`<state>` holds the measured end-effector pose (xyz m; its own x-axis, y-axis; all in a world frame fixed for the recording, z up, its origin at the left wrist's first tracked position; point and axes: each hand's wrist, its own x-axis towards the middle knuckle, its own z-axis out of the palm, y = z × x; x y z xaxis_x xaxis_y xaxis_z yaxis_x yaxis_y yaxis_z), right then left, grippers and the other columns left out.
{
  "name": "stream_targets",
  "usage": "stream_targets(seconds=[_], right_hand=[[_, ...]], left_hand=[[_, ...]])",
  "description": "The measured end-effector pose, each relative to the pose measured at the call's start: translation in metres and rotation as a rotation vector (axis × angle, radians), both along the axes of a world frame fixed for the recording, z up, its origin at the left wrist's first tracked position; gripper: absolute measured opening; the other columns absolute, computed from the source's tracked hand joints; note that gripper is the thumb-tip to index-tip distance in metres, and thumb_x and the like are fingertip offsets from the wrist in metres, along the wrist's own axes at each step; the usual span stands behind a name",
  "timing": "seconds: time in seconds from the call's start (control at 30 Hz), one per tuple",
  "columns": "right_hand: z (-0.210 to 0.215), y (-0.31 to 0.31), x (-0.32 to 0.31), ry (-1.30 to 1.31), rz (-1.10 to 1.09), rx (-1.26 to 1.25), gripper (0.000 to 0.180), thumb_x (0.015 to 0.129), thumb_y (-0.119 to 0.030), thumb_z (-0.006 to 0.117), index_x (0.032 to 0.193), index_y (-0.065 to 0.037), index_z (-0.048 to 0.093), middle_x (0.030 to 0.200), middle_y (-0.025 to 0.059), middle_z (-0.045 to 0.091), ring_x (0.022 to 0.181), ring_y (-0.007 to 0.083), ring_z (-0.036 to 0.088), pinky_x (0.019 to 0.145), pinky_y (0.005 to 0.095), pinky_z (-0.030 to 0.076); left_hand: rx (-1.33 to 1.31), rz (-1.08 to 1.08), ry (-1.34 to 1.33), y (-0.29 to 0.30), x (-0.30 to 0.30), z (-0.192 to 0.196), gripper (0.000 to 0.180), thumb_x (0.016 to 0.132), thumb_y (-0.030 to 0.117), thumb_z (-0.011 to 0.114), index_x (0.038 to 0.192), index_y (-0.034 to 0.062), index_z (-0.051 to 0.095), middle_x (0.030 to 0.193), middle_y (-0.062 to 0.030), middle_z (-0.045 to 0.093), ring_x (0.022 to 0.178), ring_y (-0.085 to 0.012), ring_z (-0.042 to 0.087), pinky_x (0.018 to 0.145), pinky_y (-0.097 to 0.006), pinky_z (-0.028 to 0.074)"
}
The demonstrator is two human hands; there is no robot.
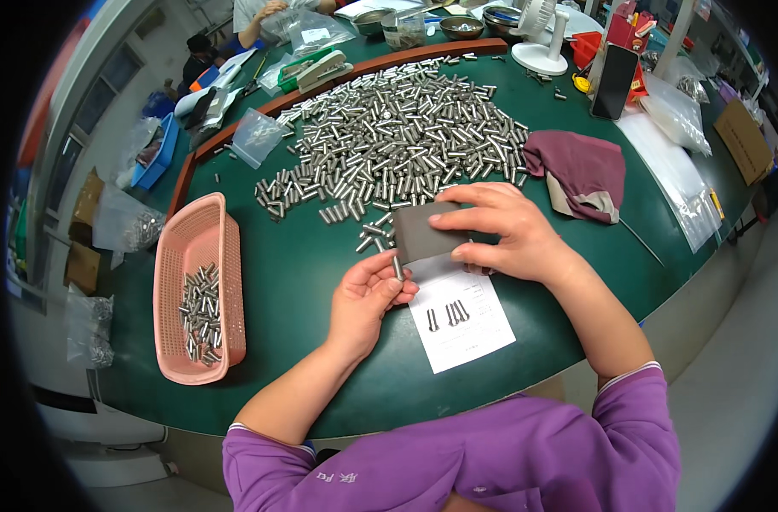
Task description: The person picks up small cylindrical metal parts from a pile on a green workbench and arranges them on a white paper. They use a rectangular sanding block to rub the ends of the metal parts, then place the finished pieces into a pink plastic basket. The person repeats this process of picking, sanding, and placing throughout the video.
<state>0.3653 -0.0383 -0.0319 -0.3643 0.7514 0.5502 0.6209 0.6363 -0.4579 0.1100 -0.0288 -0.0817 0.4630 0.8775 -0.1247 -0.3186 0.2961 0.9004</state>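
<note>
Our left hand [362, 300] pinches a silver metal cylinder [397, 269] between fingers. Our right hand [515, 232] likewise clamps a grey rectangular block [418, 234].

Pins [397, 128]: smooth, glossy metal; block [419, 237]: matt; basket [233, 282]: perforated plastic; sheet [470, 346]: paper; rag [587, 160]: matt cloth.

One dark block [416, 235], one phone [615, 81], one pink basket [233, 294], uncountable metal pins [397, 128]

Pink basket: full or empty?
Partly filled: the basket has loose metal pins toward its near end; bare pink interior shows at the far end.
</note>
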Motion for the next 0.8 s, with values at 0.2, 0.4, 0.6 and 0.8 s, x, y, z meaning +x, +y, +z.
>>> stream_targets(seconds=[0.2,0.4,0.6,0.8], right_hand=[[-0.003,-0.004,-0.041,0.073,0.091,0.022,0.048,0.070,-0.017,0.079,0.117,-0.019,0.068,0.128,0.0051,0.060,0.114,0.0265,0.058,0.098,0.0420,0.041],[-0.008,0.004,0.015,-0.056,-0.174,-0.063,0.039,0.072,-0.016,0.076,0.110,-0.018,0.071,0.118,0.0044,0.064,0.113,0.0247,0.058,0.099,0.0412,0.038],[-0.003,-0.001,0.004,-0.163,-0.221,0.046,0.044,0.067,-0.021,0.080,0.108,-0.013,0.069,0.132,0.0081,0.056,0.124,0.0294,0.049,0.103,0.0455,0.037],[0.011,-0.027,-0.012,-0.222,0.161,-0.204,0.033,0.064,-0.026,0.080,0.087,-0.009,0.063,0.104,0.0069,0.054,0.112,0.0280,0.048,0.101,0.0432,0.034]], left_hand=[[0.040,0.005,0.095,-0.001,0.002,0.007,0.031,0.094,0.005,0.062,0.124,0.0018,0.055,0.108,-0.0126,0.066,0.089,-0.0188,0.069,0.080,-0.030,0.058],[0.016,-0.015,-0.047,-0.002,-0.004,0.003,0.037,0.094,0.006,0.062,0.130,0.0033,0.054,0.105,-0.0107,0.066,0.086,-0.0147,0.066,0.077,-0.027,0.056],[0.267,-0.043,0.238,0.000,-0.006,0.014,0.036,0.092,-0.002,0.060,0.128,-0.0019,0.054,0.105,-0.0106,0.065,0.086,-0.0135,0.064,0.077,-0.026,0.054],[0.830,-0.155,0.839,-0.012,-0.008,0.039,0.031,0.073,0.001,0.077,0.103,0.0016,0.068,0.095,-0.0051,0.057,0.074,-0.0121,0.055,0.066,-0.026,0.049]])
